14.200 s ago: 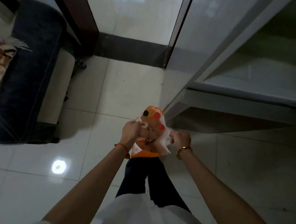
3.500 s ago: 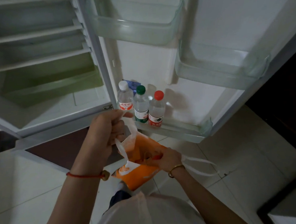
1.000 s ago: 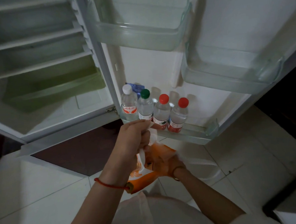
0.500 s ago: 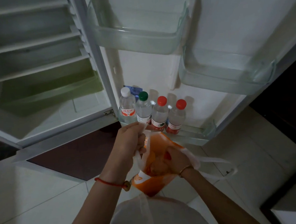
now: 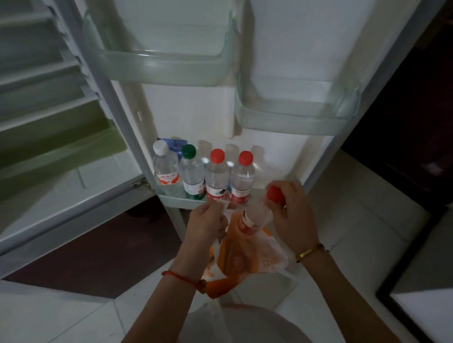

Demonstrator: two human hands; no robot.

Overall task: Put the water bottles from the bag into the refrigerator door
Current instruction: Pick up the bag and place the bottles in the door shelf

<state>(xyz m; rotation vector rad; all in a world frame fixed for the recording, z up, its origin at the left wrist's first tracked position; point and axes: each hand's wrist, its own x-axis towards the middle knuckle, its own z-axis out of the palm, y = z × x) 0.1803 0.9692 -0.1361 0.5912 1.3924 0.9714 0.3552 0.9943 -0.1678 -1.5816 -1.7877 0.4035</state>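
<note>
Several water bottles stand in a row in the bottom door shelf [image 5: 179, 200] of the open refrigerator: a white-capped bottle [image 5: 165, 169], a green-capped bottle [image 5: 192, 173] and two red-capped bottles [image 5: 216, 174] [image 5: 242, 175]. My left hand [image 5: 205, 222] grips the white handle of the orange and white bag [image 5: 240, 257], which hangs just below the shelf. My right hand [image 5: 291, 210] holds another red-capped bottle [image 5: 258, 214] by its neck, its lower half still at the bag's mouth, to the right of the row.
Two clear door bins [image 5: 162, 67] [image 5: 296, 120] hang above the bottom shelf, both without contents. The fridge interior [image 5: 46, 115] with bare shelves lies to the left. A white tiled floor [image 5: 354, 230] runs below, with dark furniture [image 5: 415, 135] at the right.
My right hand came up out of the bag with a red-capped bottle and now holds it near the shelf's free right end. The left hand still grips the bag handle.
</note>
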